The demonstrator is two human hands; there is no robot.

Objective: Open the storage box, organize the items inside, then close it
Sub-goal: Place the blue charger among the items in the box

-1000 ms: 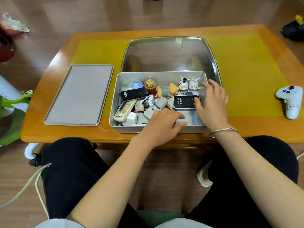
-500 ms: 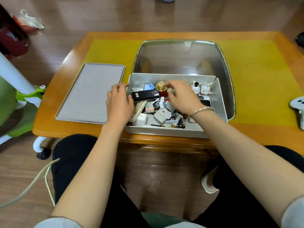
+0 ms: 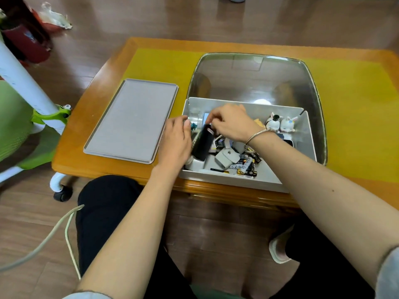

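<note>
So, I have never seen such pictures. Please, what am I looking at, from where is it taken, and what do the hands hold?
No machine here: a seated person's two bare hands, filmed by a camera worn on the head, looking down. On the table stands an open grey box of small things: batteries, a pouch, two figurines. Its lid lies to the left. The right hand pinches the top of a black case, tilting it up. The left hand rests beside the case, at the box's left wall; its grip is unclear.

1 head-worn camera looks forward and down from close above, onto both forearms reaching into the open box (image 3: 241, 180) on the table (image 3: 103, 160); lap below.
</note>
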